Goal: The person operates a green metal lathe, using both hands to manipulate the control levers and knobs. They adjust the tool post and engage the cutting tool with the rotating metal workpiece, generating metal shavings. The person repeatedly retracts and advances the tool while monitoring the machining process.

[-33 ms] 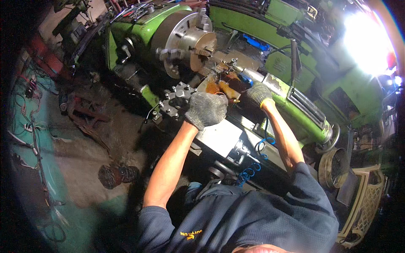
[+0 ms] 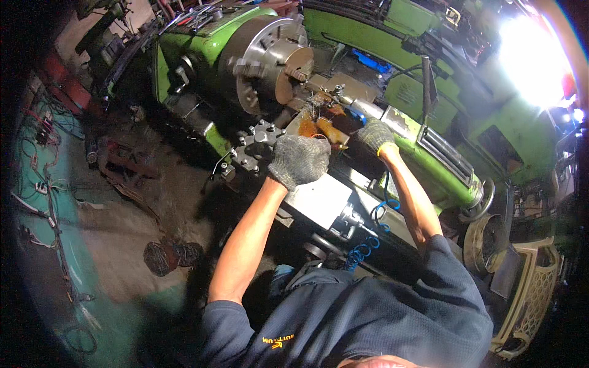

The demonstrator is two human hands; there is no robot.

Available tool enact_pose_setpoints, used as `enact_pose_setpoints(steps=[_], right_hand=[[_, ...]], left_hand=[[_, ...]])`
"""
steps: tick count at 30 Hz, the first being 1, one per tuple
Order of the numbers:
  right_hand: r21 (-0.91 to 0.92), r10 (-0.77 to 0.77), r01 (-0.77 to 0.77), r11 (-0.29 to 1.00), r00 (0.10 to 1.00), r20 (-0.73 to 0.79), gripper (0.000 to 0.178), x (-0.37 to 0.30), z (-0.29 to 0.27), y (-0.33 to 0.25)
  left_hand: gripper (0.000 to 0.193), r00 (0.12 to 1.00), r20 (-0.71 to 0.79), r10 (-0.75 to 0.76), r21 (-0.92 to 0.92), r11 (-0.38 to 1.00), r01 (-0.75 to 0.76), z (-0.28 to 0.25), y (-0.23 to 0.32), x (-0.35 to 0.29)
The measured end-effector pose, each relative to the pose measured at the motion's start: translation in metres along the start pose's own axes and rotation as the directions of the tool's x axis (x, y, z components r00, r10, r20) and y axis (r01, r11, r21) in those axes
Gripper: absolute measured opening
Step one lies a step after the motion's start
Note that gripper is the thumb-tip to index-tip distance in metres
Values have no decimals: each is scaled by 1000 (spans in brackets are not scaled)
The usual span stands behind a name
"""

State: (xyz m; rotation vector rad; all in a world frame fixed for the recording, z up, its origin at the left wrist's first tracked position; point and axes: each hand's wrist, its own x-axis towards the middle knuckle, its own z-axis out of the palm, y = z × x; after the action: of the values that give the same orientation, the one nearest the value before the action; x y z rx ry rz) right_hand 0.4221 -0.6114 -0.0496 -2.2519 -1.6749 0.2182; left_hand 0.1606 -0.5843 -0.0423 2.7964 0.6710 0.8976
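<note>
My left hand (image 2: 299, 161), in a dark grey knit glove, is closed above the lathe's flat carriage slide (image 2: 319, 199), beside the bolted tool post (image 2: 261, 140). Whatever its fingers may hold is hidden. Farther right, my gloved right hand (image 2: 375, 136) wraps around a blue-ended tool (image 2: 355, 114), seemingly an air blow gun; a coiled blue hose (image 2: 361, 254) runs up toward that hand. Between the hands lies an oily amber-brown surface (image 2: 331, 130) with metal chips. Beyond them a round metal workpiece (image 2: 296, 69) sits in the big lathe chuck (image 2: 251, 55), whose jaws look blurred.
The green tailstock (image 2: 445, 159) with its handwheel (image 2: 486, 199) stands at right. Loose tools (image 2: 195, 18) lie on the green headstock. A round drum (image 2: 485, 244) and a beige lattice-sided piece (image 2: 531, 294) are at lower right. Cables (image 2: 52, 208) run along the left floor.
The chuck's blurred jaws and the workpiece face appear at a slightly different angle. Both hands stay almost in place.
</note>
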Motion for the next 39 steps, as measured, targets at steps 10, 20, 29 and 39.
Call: enact_pose_setpoints(steps=[10,20,29,39], right_hand=[[20,95,-99,995,982,162,67,21,1,-13],[135,26,-61,989,968,249,50,74,33,-34],[135,-128,107,985,979,156,57,95,57,-26],[86,-40,20,996,970,239,67,98,68,7]], left_hand=[[20,1000,7,-1,33,999,1,-6,-3,-3],[15,1000,14,1,30,1000,-1,-5,-7,-8],[14,1000,-7,3,10,1000,-3,-9,-2,-4],[13,996,-42,82,24,996,-81,-3,1,2]])
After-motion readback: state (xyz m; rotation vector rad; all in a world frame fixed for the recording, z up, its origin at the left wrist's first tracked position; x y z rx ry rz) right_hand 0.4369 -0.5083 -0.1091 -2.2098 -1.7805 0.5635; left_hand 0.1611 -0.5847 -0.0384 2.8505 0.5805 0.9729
